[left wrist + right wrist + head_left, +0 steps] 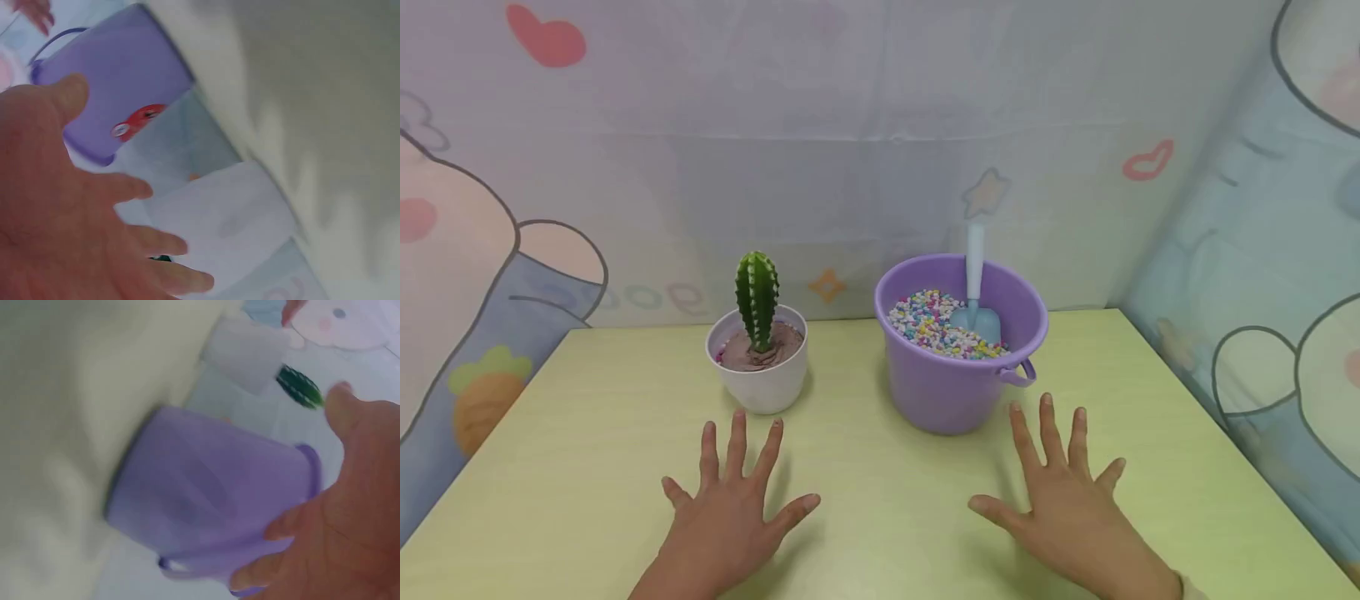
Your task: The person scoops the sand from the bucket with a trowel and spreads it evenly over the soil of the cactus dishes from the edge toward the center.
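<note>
My left hand [726, 521] is spread palm down over the table in front of a white pot [763, 387], its fingers straight and apart. In the pot a green cactus [757, 296] stands upright in brown soil [752, 358]. On the other side my right hand [1071, 512] is spread the same way, fingertips just in front of a purple bucket [943, 387]. Small multicoloured pebbles [928, 321] partly fill the bucket. A small shovel [974, 271] with a pale handle and blue blade leans in them, handle up. Neither hand holds anything.
The pale yellow table [880, 500] ends at the back against a printed cloth [820, 167] with cartoon figures and hearts. More of this cloth hangs along both sides. A purple handle [1018, 375] hangs at the bucket's front right rim. The left wrist view shows a red sticker [139, 122] on the bucket.
</note>
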Demonstrator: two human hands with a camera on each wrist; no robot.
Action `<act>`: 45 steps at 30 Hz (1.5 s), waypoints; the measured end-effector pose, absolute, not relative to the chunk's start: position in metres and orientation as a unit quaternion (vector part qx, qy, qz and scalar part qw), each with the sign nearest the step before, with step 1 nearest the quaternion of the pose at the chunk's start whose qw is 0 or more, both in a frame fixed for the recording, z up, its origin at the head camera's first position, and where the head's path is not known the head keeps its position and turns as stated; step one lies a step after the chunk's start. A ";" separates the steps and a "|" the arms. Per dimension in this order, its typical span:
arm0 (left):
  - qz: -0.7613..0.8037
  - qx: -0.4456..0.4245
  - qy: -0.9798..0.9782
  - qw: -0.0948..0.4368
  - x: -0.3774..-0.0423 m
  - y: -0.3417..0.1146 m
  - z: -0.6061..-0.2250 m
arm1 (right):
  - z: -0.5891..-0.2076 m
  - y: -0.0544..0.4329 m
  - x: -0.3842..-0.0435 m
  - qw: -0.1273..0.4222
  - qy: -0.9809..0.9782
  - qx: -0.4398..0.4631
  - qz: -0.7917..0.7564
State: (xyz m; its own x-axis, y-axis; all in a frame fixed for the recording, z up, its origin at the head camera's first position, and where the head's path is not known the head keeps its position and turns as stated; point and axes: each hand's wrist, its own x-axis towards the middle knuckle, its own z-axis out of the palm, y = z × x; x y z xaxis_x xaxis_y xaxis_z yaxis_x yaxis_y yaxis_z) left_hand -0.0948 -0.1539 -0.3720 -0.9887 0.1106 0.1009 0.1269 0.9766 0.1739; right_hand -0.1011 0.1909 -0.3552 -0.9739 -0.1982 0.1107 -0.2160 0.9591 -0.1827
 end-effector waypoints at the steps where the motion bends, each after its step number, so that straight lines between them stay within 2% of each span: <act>1: -0.104 -0.070 -0.990 0.064 -0.096 -0.154 -0.367 | -0.348 0.196 -0.101 0.048 -0.989 0.104 0.091; 9: -0.327 -0.160 -0.911 0.192 -0.125 -0.140 -0.310 | -0.270 0.239 -0.125 0.084 -0.984 0.110 0.113; 13: -0.431 -0.219 -0.851 0.207 -0.162 -0.121 -0.295 | -0.244 0.245 -0.158 0.131 -0.965 0.142 0.177; 17: -0.501 -0.224 -0.820 0.160 -0.202 -0.099 -0.298 | -0.236 0.238 -0.203 0.161 -0.940 0.172 0.245; 19: -0.524 -0.203 -0.818 0.120 -0.218 -0.090 -0.304 | -0.236 0.232 -0.228 0.147 -0.934 0.177 0.273; 22: -0.534 -0.176 -0.825 0.062 -0.236 -0.078 -0.313 | -0.239 0.225 -0.261 0.099 -0.935 0.180 0.290; 24: -0.535 -0.179 -0.825 0.043 -0.245 -0.070 -0.317 | -0.240 0.222 -0.279 0.045 -0.946 0.176 0.267; 27: -0.545 -0.200 -0.813 0.046 -0.253 -0.060 -0.320 | -0.240 0.217 -0.299 -0.042 -0.961 0.177 0.208; 30: -0.549 -0.220 -0.805 0.056 -0.257 -0.051 -0.322 | -0.238 0.211 -0.312 -0.088 -0.962 0.187 0.177; 39: -0.465 -0.164 -0.870 0.001 -0.240 -0.057 -0.328 | -0.241 0.191 -0.329 -0.053 -0.935 0.280 0.209; 45: -0.445 -0.164 -0.880 0.006 -0.240 -0.060 -0.323 | -0.231 0.191 -0.327 0.051 -0.925 0.296 0.232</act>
